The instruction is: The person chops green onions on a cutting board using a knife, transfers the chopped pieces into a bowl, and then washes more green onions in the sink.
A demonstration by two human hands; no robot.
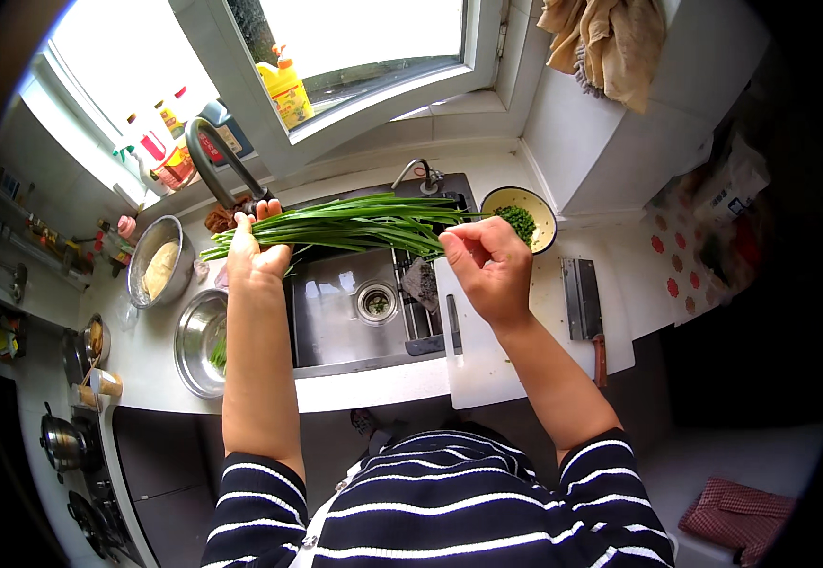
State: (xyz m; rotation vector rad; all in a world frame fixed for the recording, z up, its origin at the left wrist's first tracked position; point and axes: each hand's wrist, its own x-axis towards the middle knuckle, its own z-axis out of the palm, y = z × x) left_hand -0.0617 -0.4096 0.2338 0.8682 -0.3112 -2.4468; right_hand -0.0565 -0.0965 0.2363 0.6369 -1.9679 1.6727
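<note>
A bundle of long garlic chives stretches sideways above the far part of the steel sink. My left hand grips it at the left end, palm up, with the thumb across the stalks. By the right end of the bundle is my right hand, thumb and forefinger pinched together; what lies between them is hidden. Under my right arm lies a white cutting board, and a cleaver with a wooden handle rests to its right. Chopped greens fill part of a cream bowl beyond that hand.
A tall curved faucet rises at the sink's back left. Left of the sink stand a metal bowl with some greens and another bowl holding what looks like dough. Bottles line the sill below an open window.
</note>
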